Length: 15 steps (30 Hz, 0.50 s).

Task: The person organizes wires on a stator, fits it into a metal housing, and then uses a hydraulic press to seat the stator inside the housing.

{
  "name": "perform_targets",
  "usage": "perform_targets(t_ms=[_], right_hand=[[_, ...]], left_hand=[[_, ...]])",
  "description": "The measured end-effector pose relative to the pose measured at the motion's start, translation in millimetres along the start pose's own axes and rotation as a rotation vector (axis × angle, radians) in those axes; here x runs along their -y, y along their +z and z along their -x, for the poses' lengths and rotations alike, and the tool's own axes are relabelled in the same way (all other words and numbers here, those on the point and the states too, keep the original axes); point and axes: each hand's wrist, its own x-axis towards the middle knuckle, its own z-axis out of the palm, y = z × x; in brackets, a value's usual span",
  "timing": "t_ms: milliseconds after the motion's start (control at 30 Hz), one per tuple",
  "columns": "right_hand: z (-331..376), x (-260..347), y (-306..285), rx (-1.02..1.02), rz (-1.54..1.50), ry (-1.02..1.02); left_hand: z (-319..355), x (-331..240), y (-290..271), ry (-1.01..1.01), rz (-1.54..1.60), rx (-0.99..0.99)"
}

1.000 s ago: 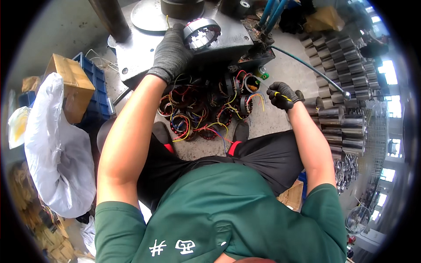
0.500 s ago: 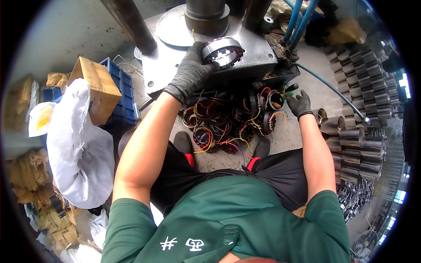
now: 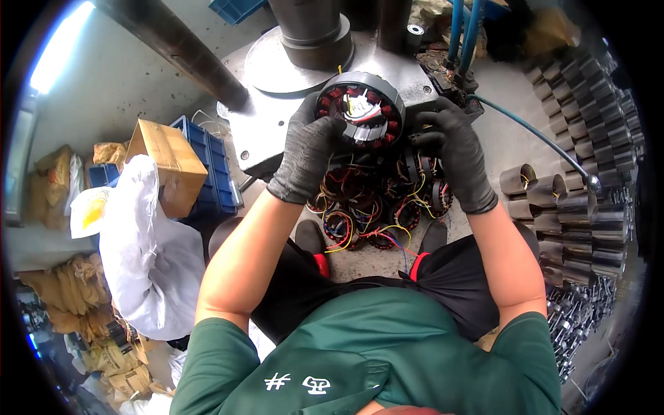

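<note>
- From the head view, straight to the action: we had the left hand (image 3: 304, 149), in a dark glove, gripping a wound stator ring (image 3: 364, 130) by its left side, thumb hooked over the near face, fingers closed round the rim.
- And there the ring was, tipped so that we looked into its bore, right in front of the near edge of the steel bed plate (image 3: 266, 131); red windings circled it and pale wires showed inside.
- Over on the other flank, the right hand (image 3: 456, 155), gloved too, stood just beside the ring, its fingers bent with a narrow gap; whether they touched the rim or held anything, we couldn't tell.
- Behind it all, a heavy steel cylinder (image 3: 304, 28) stood on a round plate (image 3: 263, 69) atop the bed.
- Down below, between the shoes, we had more stators (image 3: 366, 207) piled on the floor, trailing red, yellow and blue leads.
- Out left, a cardboard box (image 3: 176, 173) sat beside a blue crate (image 3: 216, 162), a white sack (image 3: 149, 270) nearer us.
- Out right, steel sleeves (image 3: 577, 214) lined up in rows!
</note>
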Motion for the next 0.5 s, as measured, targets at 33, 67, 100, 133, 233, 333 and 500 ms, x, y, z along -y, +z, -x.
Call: perform_targets(t_ms=[33,67,100,133,233,333,500], right_hand=[[8,6,14,0.126,0.049,-0.048],[18,8,23,0.166,0.155,-0.130],[28,8,30,0.204,0.263,-0.208],[32,10,36,0.242,0.370,-0.285],[35,19,52,0.174,0.547,-0.333],[26,19,51,0.180,0.566,-0.276],[33,13,56,0.167,0.797,-0.598]], left_hand=[[1,0,2,-0.007,0.006,0.018],[2,1,4,-0.014,0.013,0.037],[4,1,8,-0.020,-0.034,0.034],[5,1,10,-0.022,-0.099,0.043],[7,-1,15,-0.026,-0.155,0.059],[5,6,18,0.055,-0.142,0.082],[3,25,25,0.256,-0.144,0.000]])
